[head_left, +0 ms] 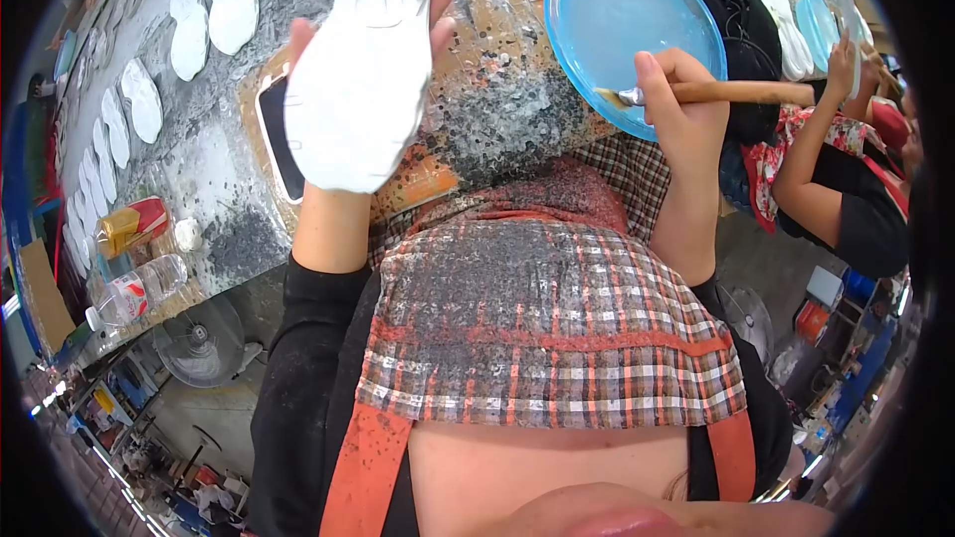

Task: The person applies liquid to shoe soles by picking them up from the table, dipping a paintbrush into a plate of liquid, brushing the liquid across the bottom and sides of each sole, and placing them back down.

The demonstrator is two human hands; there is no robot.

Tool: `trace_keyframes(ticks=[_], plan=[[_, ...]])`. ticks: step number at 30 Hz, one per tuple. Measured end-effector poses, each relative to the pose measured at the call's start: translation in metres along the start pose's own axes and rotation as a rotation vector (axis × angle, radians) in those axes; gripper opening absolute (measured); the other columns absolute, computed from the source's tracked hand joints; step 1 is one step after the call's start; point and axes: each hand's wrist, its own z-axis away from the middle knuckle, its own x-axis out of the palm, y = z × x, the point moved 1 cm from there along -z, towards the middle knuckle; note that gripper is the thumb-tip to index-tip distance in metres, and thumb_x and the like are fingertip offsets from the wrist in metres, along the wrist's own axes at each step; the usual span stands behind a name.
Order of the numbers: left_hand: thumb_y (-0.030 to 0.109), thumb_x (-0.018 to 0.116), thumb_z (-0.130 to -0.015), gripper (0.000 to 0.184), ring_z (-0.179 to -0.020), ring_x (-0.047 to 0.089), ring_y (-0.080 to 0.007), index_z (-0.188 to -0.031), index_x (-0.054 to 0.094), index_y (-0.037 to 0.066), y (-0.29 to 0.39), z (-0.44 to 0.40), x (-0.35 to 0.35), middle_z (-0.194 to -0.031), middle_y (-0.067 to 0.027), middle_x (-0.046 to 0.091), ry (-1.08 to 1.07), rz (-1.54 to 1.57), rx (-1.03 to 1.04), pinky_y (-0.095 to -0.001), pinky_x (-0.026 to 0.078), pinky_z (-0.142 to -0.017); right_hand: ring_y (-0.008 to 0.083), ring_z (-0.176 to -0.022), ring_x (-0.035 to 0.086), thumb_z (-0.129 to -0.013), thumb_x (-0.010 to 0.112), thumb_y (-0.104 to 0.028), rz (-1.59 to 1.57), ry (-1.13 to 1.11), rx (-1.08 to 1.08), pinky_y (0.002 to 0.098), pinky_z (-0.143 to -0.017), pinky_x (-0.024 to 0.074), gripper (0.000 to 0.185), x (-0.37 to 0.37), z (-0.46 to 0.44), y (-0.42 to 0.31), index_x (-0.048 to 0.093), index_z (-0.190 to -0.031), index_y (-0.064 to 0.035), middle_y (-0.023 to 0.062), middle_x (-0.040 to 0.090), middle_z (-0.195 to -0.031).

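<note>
While thumb-forward — right hand [686,114] around brush [751,91].

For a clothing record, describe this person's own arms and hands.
The left hand and right hand are bare, without gloves; much of the left is hidden. No watch or bracelet shows on either forearm. The left sleeve is black and leaves part of the forearm uncovered; the right sleeve is black too, partly hidden.

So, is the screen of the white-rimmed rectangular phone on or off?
Apparently off: the phone shows only dark glass, nothing lit; the flat white shoe sole in the left hand hides the rest.
</note>
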Motion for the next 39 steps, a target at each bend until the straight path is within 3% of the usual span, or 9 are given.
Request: trace_keyframes(ticks=[3,8,17,20,30,32,33,36,39], plan=[[0.050,0.039,-0.094,0.074,-0.121,0.049,-0.0407,-0.145,0.023,-0.002,-0.010,0.006,-0.012,-0.143,-0.0263,0.034,0.181,-0.240,0.026,-0.0491,0.048,-0.097,0.0056,-0.057,0.056,-0.083,0.070,-0.006,-0.490,-0.179,-0.101,0.0194,-0.051,0.0417,0.009,-0.002,-0.007,-0.019,0.065,-0.079,0.0007,0.0010,0.063,-0.068],[0.058,0.027,-0.096,0.074,-0.115,0.052,-0.0445,-0.147,0.021,0.004,-0.030,0.007,0.000,-0.132,-0.0308,0.044,0.239,-0.368,0.014,-0.0504,0.046,-0.096,0.0130,-0.070,0.063,-0.076,0.074,-0.001,-0.217,-0.378,-0.807,0.0227,-0.059,0.0464,0.016,-0.009,-0.039,-0.070,0.069,-0.090,0.0026,0.0083,0.068,-0.080],[0.063,0.023,-0.094,0.078,-0.114,0.056,-0.0336,-0.143,0.028,0.003,-0.054,0.000,0.029,-0.126,-0.0262,0.053,0.273,-0.745,0.016,-0.0413,0.047,-0.095,0.0221,-0.072,0.063,-0.071,0.071,0.003,-0.107,-0.519,-1.016,0.0282,-0.062,0.0477,0.017,0.003,-0.059,-0.087,0.067,-0.088,0.0052,0.0138,0.064,-0.080],[0.064,0.021,-0.093,0.079,-0.114,0.056,-0.0332,-0.143,0.029,0.003,-0.058,-0.005,0.041,-0.127,-0.0257,0.052,0.275,-0.706,0.075,-0.0413,0.046,-0.096,0.0190,-0.066,0.063,-0.071,0.076,0.001,-0.131,-0.711,-0.804,0.0273,-0.058,0.0477,0.015,-0.005,-0.044,-0.089,0.069,-0.084,0.0025,0.0102,0.065,-0.079],[0.070,0.023,-0.089,0.086,-0.128,0.044,-0.0309,-0.146,0.026,0.006,-0.069,-0.020,0.040,-0.141,-0.0213,0.041,0.112,-0.572,0.120,-0.0443,0.036,-0.107,0.0230,-0.065,0.062,-0.084,0.071,-0.023,-0.582,-0.464,-1.194,0.0310,-0.053,0.0487,0.030,0.013,-0.023,-0.085,0.065,-0.087,0.0058,0.0181,0.064,-0.080],[0.069,0.025,-0.090,0.085,-0.127,0.045,-0.0317,-0.146,0.025,0.005,-0.069,-0.016,0.041,-0.141,-0.0213,0.039,0.175,-0.326,0.203,-0.0446,0.036,-0.107,0.0229,-0.072,0.062,-0.077,0.070,-0.004,-0.247,-0.329,-1.041,0.0292,-0.061,0.0484,0.015,-0.013,-0.034,-0.090,0.065,-0.087,0.0054,0.0199,0.064,-0.086],[0.075,0.033,-0.085,0.094,-0.121,0.046,-0.0389,-0.146,0.023,0.005,-0.067,-0.013,0.039,-0.142,-0.0199,0.037,0.266,-0.553,0.097,-0.0513,0.042,-0.099,0.0219,-0.073,0.062,-0.071,0.067,0.003,-0.024,-0.290,-0.962,0.0275,-0.065,0.0480,0.018,-0.016,-0.039,-0.092,0.066,-0.088,0.0068,0.0180,0.065,-0.087],[0.071,0.033,-0.087,0.089,-0.117,0.048,-0.0397,-0.146,0.025,0.005,-0.061,-0.007,0.030,-0.138,-0.0204,0.040,0.303,-0.561,0.077,-0.0531,0.044,-0.095,0.0218,-0.077,0.062,-0.074,0.067,0.002,0.092,-0.219,-0.928,0.0268,-0.067,0.0477,0.016,-0.028,-0.049,-0.085,0.066,-0.089,0.0070,0.0183,0.065,-0.088],[0.070,0.033,-0.088,0.086,-0.113,0.050,-0.0389,-0.145,0.026,0.006,-0.061,-0.005,0.028,-0.138,-0.0182,0.040,0.320,-0.687,-0.045,-0.0527,0.046,-0.093,0.0229,-0.077,0.063,-0.075,0.068,-0.001,-0.221,-0.327,-1.046,0.0278,-0.066,0.0477,0.017,-0.023,-0.052,-0.077,0.066,-0.089,0.0067,0.0193,0.064,-0.087]])
